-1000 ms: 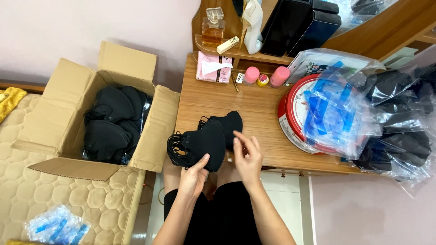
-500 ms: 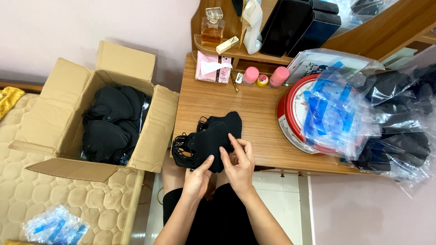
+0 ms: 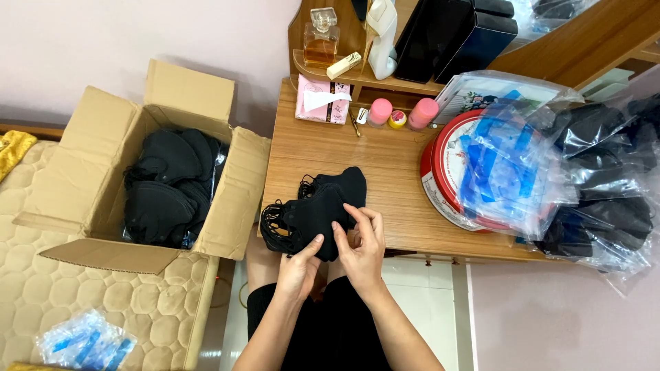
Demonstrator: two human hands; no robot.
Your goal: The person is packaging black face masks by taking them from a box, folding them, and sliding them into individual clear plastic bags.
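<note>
At the near edge of the wooden desk [image 3: 385,172], both hands pinch a stack of black face masks [image 3: 320,206]: left hand [image 3: 297,264] under its near corner, right hand [image 3: 361,244] closed over the top. Squaring the edges probably calls for light, even finger pressure, ear loops trailing leftward.

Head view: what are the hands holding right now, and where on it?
Both hands grip a stack of black masks at its near end: left hand from below, right hand with fingers on top. The far end lies on the desk.
</note>
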